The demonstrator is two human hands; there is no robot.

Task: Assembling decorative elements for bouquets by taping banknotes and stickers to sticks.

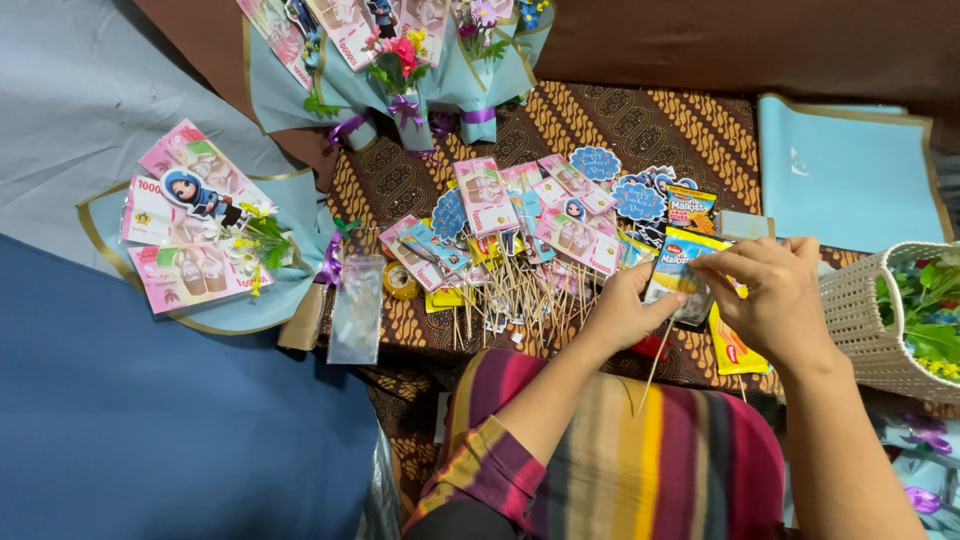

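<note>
Both hands, left hand (622,312) and right hand (775,297), grip a snack packet (672,268) beside skewered banknotes (520,265) and a white basket (868,318).

The skewer pile (510,290) lies on the patterned cloth (650,125). Left of it sits my tape roll (401,281); right of it, the basket (870,320).

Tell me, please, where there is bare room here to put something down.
Bare patches: the blue mat below the flat bouquet, and the light blue sheet above the white basket. The patterned cloth is free along its top edge. Around the skewers and both hands, left hand and right hand, it is crowded.
</note>
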